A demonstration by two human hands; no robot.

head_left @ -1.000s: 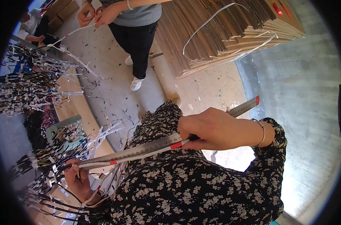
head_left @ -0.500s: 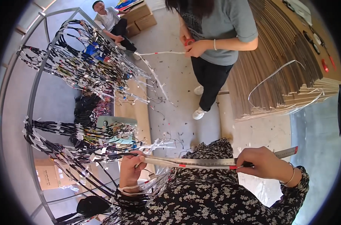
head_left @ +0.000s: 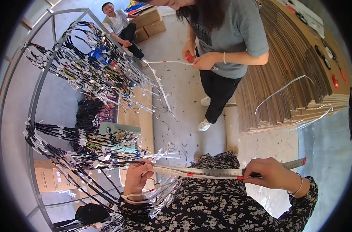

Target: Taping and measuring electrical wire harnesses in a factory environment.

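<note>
A steel ruler lies nearly level across my front, its right end rising slightly. My left hand is closed round the ruler's left end together with a wire harness whose white-wrapped branch runs along the ruler. Red tape bands mark this branch, one near the middle and one by my right fingers. My right hand pinches the ruler and the branch's right end; the ruler sticks out beyond it. Dark cables lead left from my left hand, and loose white wires hang below it.
Bundled harnesses hang on a grey metal frame at left. Ahead, a co-worker holds a white branch and red tape roll. Another person sits farther back. Stacked flat cardboard with scissors stands right.
The view has shifted slightly, so the surroundings sit a little lower. My hands keep their grip on the ruler and harness. More of the standing co-worker's bent head shows.
</note>
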